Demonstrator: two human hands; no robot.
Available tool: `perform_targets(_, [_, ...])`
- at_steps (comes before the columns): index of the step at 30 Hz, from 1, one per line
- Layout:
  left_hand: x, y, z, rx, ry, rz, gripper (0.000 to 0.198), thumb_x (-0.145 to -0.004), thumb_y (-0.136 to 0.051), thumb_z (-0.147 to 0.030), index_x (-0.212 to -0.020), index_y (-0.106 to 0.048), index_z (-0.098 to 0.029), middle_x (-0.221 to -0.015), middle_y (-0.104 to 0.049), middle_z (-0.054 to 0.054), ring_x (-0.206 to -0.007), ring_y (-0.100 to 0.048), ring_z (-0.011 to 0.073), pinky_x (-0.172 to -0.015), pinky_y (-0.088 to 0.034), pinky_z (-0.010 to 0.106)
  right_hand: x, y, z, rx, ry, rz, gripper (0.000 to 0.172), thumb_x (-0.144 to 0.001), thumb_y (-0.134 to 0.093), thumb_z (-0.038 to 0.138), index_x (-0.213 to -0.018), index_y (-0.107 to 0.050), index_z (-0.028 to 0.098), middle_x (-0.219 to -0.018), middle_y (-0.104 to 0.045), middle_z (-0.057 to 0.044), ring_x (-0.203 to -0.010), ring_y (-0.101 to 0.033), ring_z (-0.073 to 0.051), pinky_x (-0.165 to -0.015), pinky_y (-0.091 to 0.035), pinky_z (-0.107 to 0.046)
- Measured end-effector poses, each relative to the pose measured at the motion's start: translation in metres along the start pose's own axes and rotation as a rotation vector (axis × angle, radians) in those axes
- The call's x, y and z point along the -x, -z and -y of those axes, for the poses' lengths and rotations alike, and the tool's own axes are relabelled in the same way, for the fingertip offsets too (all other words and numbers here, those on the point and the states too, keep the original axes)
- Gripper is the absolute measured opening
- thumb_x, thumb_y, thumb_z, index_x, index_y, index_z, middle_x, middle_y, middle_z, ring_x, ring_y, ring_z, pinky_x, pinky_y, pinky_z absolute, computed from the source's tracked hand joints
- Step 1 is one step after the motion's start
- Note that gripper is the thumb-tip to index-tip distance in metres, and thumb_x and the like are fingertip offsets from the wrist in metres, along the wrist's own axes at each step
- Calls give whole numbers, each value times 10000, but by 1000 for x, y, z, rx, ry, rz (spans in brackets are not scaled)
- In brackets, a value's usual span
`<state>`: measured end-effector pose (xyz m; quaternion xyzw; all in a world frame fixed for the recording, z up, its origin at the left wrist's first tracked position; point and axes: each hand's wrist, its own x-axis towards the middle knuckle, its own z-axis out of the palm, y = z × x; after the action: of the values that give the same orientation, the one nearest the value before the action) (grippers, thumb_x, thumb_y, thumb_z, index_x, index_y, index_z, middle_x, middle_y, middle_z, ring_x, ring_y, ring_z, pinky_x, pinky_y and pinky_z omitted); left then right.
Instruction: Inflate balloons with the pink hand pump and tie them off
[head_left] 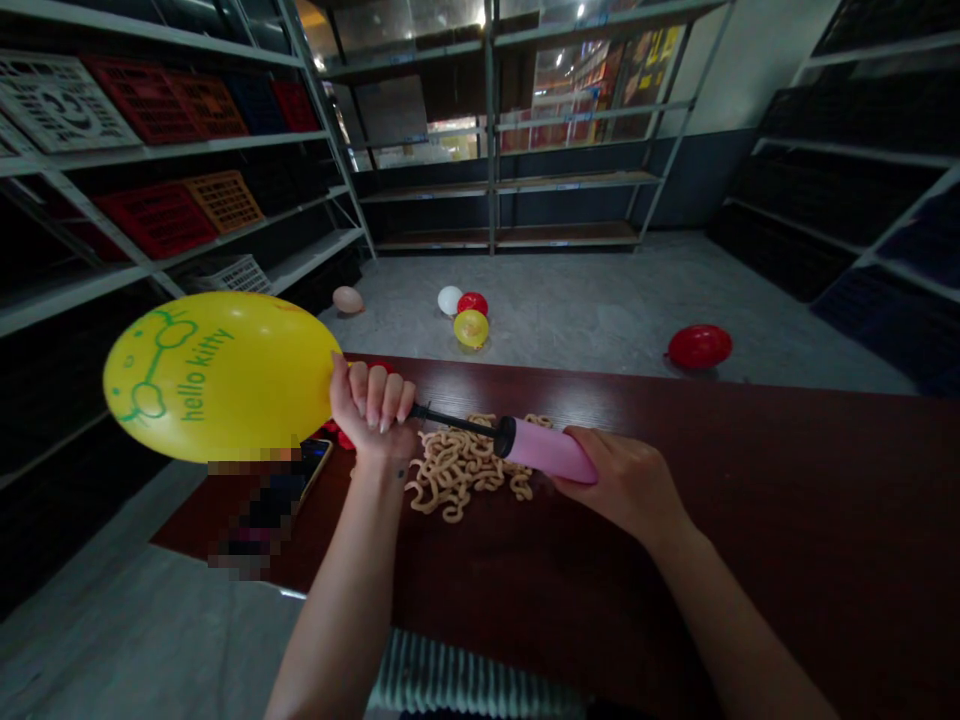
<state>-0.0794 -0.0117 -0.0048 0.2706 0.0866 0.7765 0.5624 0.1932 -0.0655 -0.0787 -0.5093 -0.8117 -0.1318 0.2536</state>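
Observation:
A yellow balloon (217,375) printed with green "hello kitty" lettering floats inflated over the table's left end. My left hand (373,405) is closed round its neck, where the black nozzle of a pink hand pump (544,450) goes in. My right hand (622,480) grips the pump's pink barrel from the right. Under the pump lies a pile of beige clips (457,470) on the dark red table (750,480).
A phone (307,470) lies on the table by the balloon. On the grey floor beyond lie a beige balloon (348,299), a white balloon (449,299), a red balloon (473,303), a yellow balloon (471,328) and another red balloon (699,346). Metal shelves with crates (157,215) line the left.

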Motion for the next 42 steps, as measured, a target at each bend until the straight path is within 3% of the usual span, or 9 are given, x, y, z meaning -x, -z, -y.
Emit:
perform_targets(9, [24,-17,45,-4,174,-33,608,-1011,-383,-362,-485,-139,-180,-331,-179,-53,-248,-207,64,-306,-209,217,-2,-5,19,-98,-53,-20,422,-782,-646,466,-1107,-631,198,-898,-754,-66,-711,-713,-217,-616,-514,-318])
perform_targets(13, [27,-19,54,-20,207,-78,633,-1010,-384,-405,-467,-148,-183,-322,-194,-49,-243,-220,65,-307,-215,228,-2,-7,17,-94,-55,-16,424,-784,-649,476,-1103,-644,196,-934,-759,-75,-712,-716,-220,-618,-524,-326])
perform_targets(19, [20,-13,48,-37,205,-132,621,-1006,-394,-416,-472,-175,-188,-332,-210,-56,-251,-225,65,-322,-228,234,-8,-5,17,-92,-10,-36,470,-826,-638,480,-1203,-622,200,-1037,-751,-69,-818,-723,-211,-710,-532,-318])
perform_targets(25, [11,-5,43,-24,168,-158,595,-1007,-391,-380,-489,-172,-187,-336,-200,-62,-259,-202,60,-332,-202,236,-10,-7,10,-4,-5,-44,402,-863,-589,515,-1108,-655,203,-896,-748,-55,-757,-705,-211,-660,-481,-311])
perform_targets(30, [1,6,38,-31,149,-197,582,-1012,-372,-367,-497,-166,-190,-348,-186,-66,-272,-199,59,-344,-214,234,-7,-10,-6,38,-40,3,418,-841,-606,524,-1089,-671,194,-910,-737,-86,-790,-687,-242,-672,-465,-339])
perform_targets(33, [-5,12,31,-20,110,-214,576,-1022,-337,-337,-491,-165,-194,-353,-169,-63,-281,-182,62,-342,-211,237,-6,-9,-19,34,-67,17,426,-841,-598,527,-1107,-673,202,-958,-732,-101,-835,-676,-264,-698,-464,-361])
perform_targets(37, [-10,14,18,-51,61,-220,608,-1019,-350,-426,-494,-160,-187,-362,-153,-68,-289,-167,50,-344,-207,219,-2,-7,-32,72,-52,7,434,-859,-575,527,-1145,-650,210,-1007,-724,-90,-893,-663,-272,-747,-462,-367])
perform_targets(42, [-14,13,3,-56,30,-239,607,-1029,-317,-425,-505,-131,-183,-365,-121,-68,-289,-138,49,-337,-190,209,-3,-2,-25,133,-45,-10,429,-863,-558,539,-1103,-655,198,-933,-717,-84,-834,-657,-247,-706,-448,-343])
